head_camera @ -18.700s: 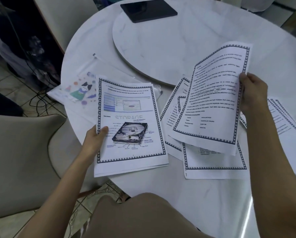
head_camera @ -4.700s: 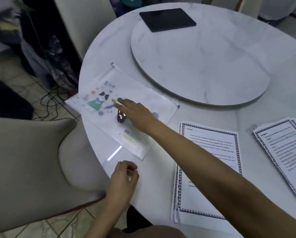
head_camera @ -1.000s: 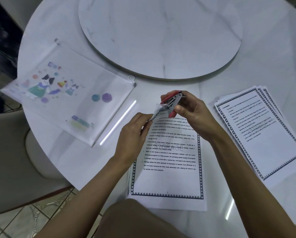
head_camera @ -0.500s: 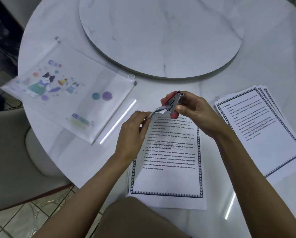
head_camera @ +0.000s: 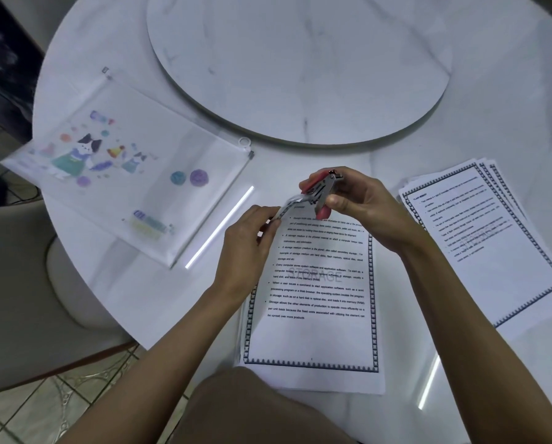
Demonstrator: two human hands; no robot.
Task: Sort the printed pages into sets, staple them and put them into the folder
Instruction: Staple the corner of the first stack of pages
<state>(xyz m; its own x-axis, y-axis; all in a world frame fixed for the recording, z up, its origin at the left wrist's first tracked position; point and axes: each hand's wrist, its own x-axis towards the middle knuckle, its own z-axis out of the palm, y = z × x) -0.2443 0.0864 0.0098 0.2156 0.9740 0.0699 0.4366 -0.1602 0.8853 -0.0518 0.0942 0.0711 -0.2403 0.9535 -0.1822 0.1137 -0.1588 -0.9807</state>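
I see right hand (head_camera: 361, 206) gripping stapler (head_camera: 321, 195) on top-left corner of page set (head_camera: 313, 315), near edge of marble table (head_camera: 508, 107); left hand (head_camera: 249, 248) pinches that corner. Folder (head_camera: 133, 174) at left edge, chair (head_camera: 15, 283) just off it.

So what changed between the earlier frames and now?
Scattered sheets were gathered into the near set and the second set at right. The right hand took the stapler off the folder and brought it to the near set's top left corner, gripping it; the left hand pinches that lifted corner. Over the last second hardly anything moved. The folder stayed put.
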